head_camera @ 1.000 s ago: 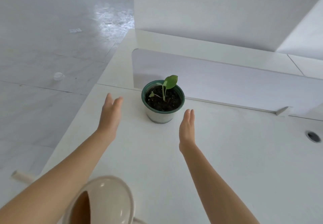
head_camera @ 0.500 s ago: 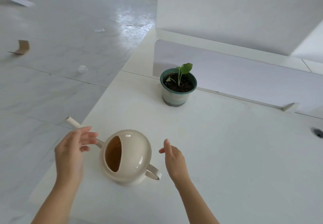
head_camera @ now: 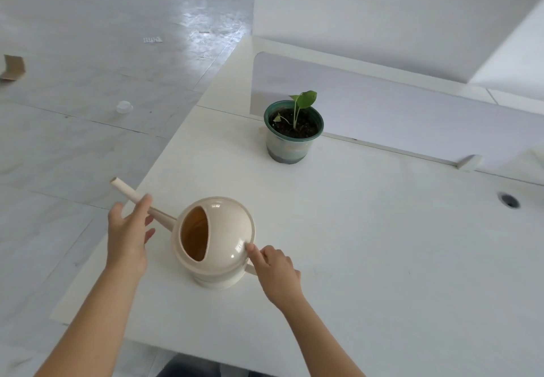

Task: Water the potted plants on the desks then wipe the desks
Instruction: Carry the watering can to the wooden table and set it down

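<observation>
Cream and glossy, the round watering can [head_camera: 223, 229] sits nearest us, close to the front-left corner of the white counter [head_camera: 382, 259]. Its oval fill opening is turned up toward us and shows an amber inside (whether there is water in it, we cannot tell). Our right hand [head_camera: 276, 270] is at the looped handle [head_camera: 250, 270] on the can's right side, fingers curled about it and one fingertip laid on the dome. That is the grip we would want for lifting and tipping. Our left hand [head_camera: 128, 238] is spread and loose and holds nothing. One finger lies across the long straight spout [head_camera: 126, 189], which juts up-left past the counter's edge, though we cannot say whether they touch. We judge this hand is there to steady or steer, since the spout points away from the plant and the can must swing round before pouring.

Farther back, well apart from the can, the small green-rimmed pot with a pale banded body [head_camera: 290, 147] stands upright just in front of the white divider panel [head_camera: 412, 111]. Its dark soil carries a thin seedling with one broad green leaf [head_camera: 303, 103], so we think a low, gentle pour suits it. Beyond the counter's left edge, the pale tiled floor [head_camera: 88, 53] holds a clear plastic cup [head_camera: 124, 106] and a scrap of brown cardboard [head_camera: 13, 67]. We see no wiping cloth.
</observation>
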Motion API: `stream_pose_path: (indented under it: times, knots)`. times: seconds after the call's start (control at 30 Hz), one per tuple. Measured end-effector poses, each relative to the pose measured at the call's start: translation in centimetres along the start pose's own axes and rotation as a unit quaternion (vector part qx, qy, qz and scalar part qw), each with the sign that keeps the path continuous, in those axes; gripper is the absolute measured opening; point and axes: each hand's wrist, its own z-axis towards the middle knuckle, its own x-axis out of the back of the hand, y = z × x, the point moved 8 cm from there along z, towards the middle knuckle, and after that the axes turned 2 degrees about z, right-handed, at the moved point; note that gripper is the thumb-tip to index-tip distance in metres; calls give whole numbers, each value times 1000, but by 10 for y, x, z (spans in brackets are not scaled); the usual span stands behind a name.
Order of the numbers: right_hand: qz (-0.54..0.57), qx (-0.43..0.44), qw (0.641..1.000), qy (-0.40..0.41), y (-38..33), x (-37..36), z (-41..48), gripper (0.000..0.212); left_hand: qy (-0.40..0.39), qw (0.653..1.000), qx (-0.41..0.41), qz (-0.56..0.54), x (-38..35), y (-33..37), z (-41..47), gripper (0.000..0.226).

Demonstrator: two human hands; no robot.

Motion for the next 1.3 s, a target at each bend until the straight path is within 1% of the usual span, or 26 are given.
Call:
stream_pose_path:
  times: [0.1,0.17,0.23,0.3,0.37,0.4,0.5,0.6,0.67,0.7,0.73,0.83,0.87,0.9,1.0,1.1,1.17,1.3]
  knots:
    - [29,-24,999,-6,8,-6,4,50,-1,1000,17,-12,11,-10,13,70]
    - [91,-44,995,-8,12,-11,3,48,-44,998,31,-24,12,-11,24,64]
    - [153,-59,987,-2,12,-14,0,47,-104,994,34,-16,7,-5,31,50]
    - [188,-64,980,10,10,-14,-4,47,-157,987,33,0,1,0,33,28]
    - [214,-68,974,29,6,-15,-9,48,-194,981,27,13,-2,3,33,11]
    - [229,-72,970,41,5,-15,-11,48,-208,978,26,17,-3,3,34,7]
    - [291,-79,949,91,2,-18,-21,44,-245,969,28,21,-7,5,35,8]
    - [309,-66,937,152,5,-19,-38,49,-286,957,32,24,-17,9,29,12]
    - [332,-71,923,180,9,-20,-57,61,-317,947,30,29,-24,15,21,8]
    - [348,-69,914,198,9,-18,-71,68,-335,941,28,33,-29,17,15,7]
    - [364,-68,904,214,10,-16,-84,69,-356,933,24,38,-35,20,8,10]
    - [399,-83,874,266,24,-10,-126,44,-424,904,13,53,-51,28,-24,16]
    - [410,-92,861,285,30,-10,-143,40,-448,892,9,56,-56,29,-36,17]
    - [422,-95,848,306,34,-9,-159,43,-472,879,5,61,-62,30,-49,18]
    - [455,-117,800,374,54,-11,-207,62,-537,840,-2,83,-80,26,-92,18]
    - [486,-141,748,430,74,-18,-256,73,-595,796,-4,110,-95,16,-142,17]
    - [503,-156,710,467,89,-23,-292,75,-631,766,-4,124,-101,6,-179,18]
    - [519,-187,651,521,118,-37,-367,68,-687,713,1,139,-103,-16,-260,20]
